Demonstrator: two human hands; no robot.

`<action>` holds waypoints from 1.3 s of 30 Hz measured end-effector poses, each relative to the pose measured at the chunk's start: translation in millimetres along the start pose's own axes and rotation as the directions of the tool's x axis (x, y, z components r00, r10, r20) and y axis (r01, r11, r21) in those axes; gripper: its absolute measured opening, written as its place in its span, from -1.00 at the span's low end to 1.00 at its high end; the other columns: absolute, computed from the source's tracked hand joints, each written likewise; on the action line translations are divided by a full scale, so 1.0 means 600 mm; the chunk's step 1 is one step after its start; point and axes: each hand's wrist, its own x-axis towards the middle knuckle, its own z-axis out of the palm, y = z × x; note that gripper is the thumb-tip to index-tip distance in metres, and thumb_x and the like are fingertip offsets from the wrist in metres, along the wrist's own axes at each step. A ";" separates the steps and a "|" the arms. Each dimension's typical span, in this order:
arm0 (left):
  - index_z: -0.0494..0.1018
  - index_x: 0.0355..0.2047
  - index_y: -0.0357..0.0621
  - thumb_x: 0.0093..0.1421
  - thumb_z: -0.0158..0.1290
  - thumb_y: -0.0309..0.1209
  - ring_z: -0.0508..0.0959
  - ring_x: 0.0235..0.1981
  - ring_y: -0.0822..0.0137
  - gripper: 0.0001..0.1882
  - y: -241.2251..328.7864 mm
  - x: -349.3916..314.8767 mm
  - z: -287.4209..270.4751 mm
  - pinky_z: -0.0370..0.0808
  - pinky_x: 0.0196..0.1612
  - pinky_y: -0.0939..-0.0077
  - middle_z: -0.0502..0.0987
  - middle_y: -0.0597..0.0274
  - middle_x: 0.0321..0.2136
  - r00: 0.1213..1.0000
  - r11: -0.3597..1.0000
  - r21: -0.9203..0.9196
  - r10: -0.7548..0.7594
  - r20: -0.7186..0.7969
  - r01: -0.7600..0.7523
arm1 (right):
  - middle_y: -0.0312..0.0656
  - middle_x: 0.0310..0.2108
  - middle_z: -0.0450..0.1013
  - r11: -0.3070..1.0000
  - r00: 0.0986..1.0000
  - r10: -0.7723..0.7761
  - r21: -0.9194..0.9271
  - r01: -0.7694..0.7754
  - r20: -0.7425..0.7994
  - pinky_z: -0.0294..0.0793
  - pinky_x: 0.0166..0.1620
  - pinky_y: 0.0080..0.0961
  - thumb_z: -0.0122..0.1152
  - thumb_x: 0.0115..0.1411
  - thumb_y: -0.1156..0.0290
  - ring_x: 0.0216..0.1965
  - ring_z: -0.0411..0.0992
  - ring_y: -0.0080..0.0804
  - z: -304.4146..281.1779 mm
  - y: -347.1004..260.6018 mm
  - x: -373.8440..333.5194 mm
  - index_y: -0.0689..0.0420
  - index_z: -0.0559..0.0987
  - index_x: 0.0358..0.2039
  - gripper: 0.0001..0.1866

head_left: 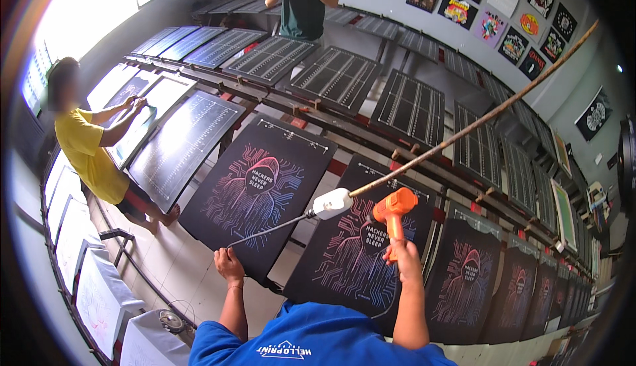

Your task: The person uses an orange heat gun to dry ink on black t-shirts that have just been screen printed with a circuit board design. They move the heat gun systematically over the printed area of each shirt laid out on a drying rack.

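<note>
Two hands are raised over a black printed shirt [354, 260]: an orange heat gun [393, 210] is gripped by the right hand [402, 257], a cable [265, 232] pinched by the left hand [227, 261].

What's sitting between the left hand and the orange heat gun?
In the head view, between the left hand and the orange heat gun hangs a white plug connector above a black printed shirt.

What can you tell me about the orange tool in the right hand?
The orange tool looks like a plastic heat gun: a stubby barrel on top and a straight grip below, all bright orange. The right hand wraps the lower grip and holds the tool upright, barrel pointing left and slightly down over a black printed shirt on its board. Nothing else touches it; a thin stick runs just above it. Whether it is running cannot be told.
</note>
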 end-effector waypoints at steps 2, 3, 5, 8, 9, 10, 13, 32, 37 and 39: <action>0.29 -0.50 -0.21 0.36 -0.10 -0.18 0.38 -0.37 -0.03 -0.63 0.005 0.002 0.002 0.31 -0.28 0.11 0.30 0.03 -0.49 1.000 1.000 0.013 -0.001 0.013 0.000 | -0.28 -0.52 0.44 0.999 0.999 -0.039 0.005 0.039 -0.001 0.45 -0.53 -0.61 0.17 0.27 0.22 -0.55 0.47 -0.51 -0.002 0.006 -0.006 0.22 0.46 -0.23 -0.71; 0.30 -0.49 -0.21 0.35 -0.10 -0.18 0.38 -0.36 -0.03 -0.63 -0.004 -0.003 -0.003 0.32 -0.28 0.10 0.31 0.03 -0.48 1.000 1.000 0.026 -0.009 0.008 0.008 | -0.28 -0.52 0.44 0.998 1.000 -0.008 0.061 0.008 -0.001 0.45 -0.53 -0.61 0.17 0.27 0.23 -0.55 0.47 -0.50 -0.003 0.008 -0.007 0.22 0.46 -0.22 -0.71; 0.30 -0.48 -0.20 0.35 -0.10 -0.18 0.39 -0.35 -0.04 -0.64 -0.012 -0.004 -0.007 0.32 -0.27 0.10 0.32 0.03 -0.47 1.000 0.999 0.040 -0.005 0.010 0.005 | -0.27 -0.51 0.44 0.982 0.998 0.053 0.180 -0.049 -0.017 0.45 -0.53 -0.61 0.18 0.27 0.24 -0.54 0.48 -0.49 -0.018 0.008 -0.020 0.22 0.46 -0.22 -0.72; 0.32 -0.46 -0.19 0.35 -0.10 -0.18 0.40 -0.32 -0.06 -0.65 -0.002 0.000 -0.001 0.33 -0.25 0.08 0.34 0.01 -0.45 0.998 0.998 0.055 0.021 0.059 -0.024 | -0.25 -0.49 0.42 0.978 1.000 -0.006 0.210 0.012 -0.030 0.47 -0.50 -0.58 0.19 0.27 0.26 -0.52 0.48 -0.46 -0.015 0.017 -0.069 0.24 0.42 -0.10 -0.66; 0.32 -0.45 -0.19 0.35 -0.10 -0.18 0.41 -0.32 -0.07 -0.66 -0.009 0.000 -0.005 0.34 -0.25 0.07 0.35 0.01 -0.44 0.994 0.998 0.052 0.030 0.100 -0.036 | -0.25 -0.49 0.42 0.970 1.000 -0.008 0.244 0.012 -0.018 0.48 -0.50 -0.58 0.19 0.27 0.26 -0.52 0.48 -0.45 -0.013 0.024 -0.083 0.25 0.41 -0.07 -0.64; 0.33 -0.44 -0.19 0.35 -0.10 -0.18 0.41 -0.31 -0.08 -0.67 -0.018 0.003 -0.011 0.34 -0.25 0.06 0.36 0.00 -0.43 0.989 0.998 0.054 0.034 0.143 -0.042 | -0.24 -0.49 0.41 0.935 0.998 0.068 0.349 -0.062 -0.004 0.49 -0.47 -0.55 0.22 0.25 0.30 -0.50 0.48 -0.41 -0.012 0.027 -0.097 0.25 0.38 -0.02 -0.60; 0.31 -0.44 -0.19 0.34 -0.08 -0.19 0.45 -0.36 -0.11 -0.68 -0.019 0.023 -0.045 0.37 -0.32 0.05 0.40 0.01 -0.45 0.964 0.992 0.061 0.093 0.249 -0.111 | -0.23 -0.49 0.41 0.884 0.993 0.082 0.454 -0.111 0.082 0.50 -0.45 -0.51 0.28 0.20 0.35 -0.50 0.49 -0.39 0.026 0.045 -0.135 0.26 0.36 -0.01 -0.57; 0.43 -0.32 -0.30 0.31 -0.06 -0.37 0.51 -0.40 -0.07 -0.79 -0.254 0.529 -0.134 0.41 -0.35 0.14 0.48 -0.04 -0.45 0.968 0.969 0.002 0.249 -0.017 -0.249 | -0.19 -0.42 0.44 0.885 0.887 0.194 0.316 -0.343 0.418 0.50 -0.45 -0.55 0.18 0.28 0.32 -0.46 0.50 -0.43 0.563 0.051 -0.026 0.28 0.37 0.01 -0.61; 0.40 -0.38 -0.28 0.34 -0.07 -0.33 0.49 -0.41 -0.07 -0.75 -0.358 0.653 -0.085 0.39 -0.37 0.12 0.45 -0.03 -0.48 0.967 0.970 0.039 0.236 0.093 -0.241 | -0.23 -0.44 0.44 0.936 0.921 0.242 0.176 -0.304 0.305 0.47 -0.46 -0.57 0.19 0.28 0.21 -0.49 0.47 -0.49 0.664 -0.003 0.026 0.27 0.40 -0.01 -0.58; 0.38 -0.40 -0.25 0.36 -0.09 -0.28 0.48 -0.41 -0.08 -0.71 -0.392 0.677 -0.058 0.38 -0.37 0.11 0.45 -0.03 -0.49 0.965 0.964 0.070 0.253 0.070 -0.258 | -0.24 -0.45 0.45 0.968 0.949 0.222 0.068 -0.243 0.224 0.46 -0.50 -0.59 0.21 0.27 0.15 -0.50 0.49 -0.49 0.669 -0.028 0.046 0.25 0.42 -0.07 -0.57</action>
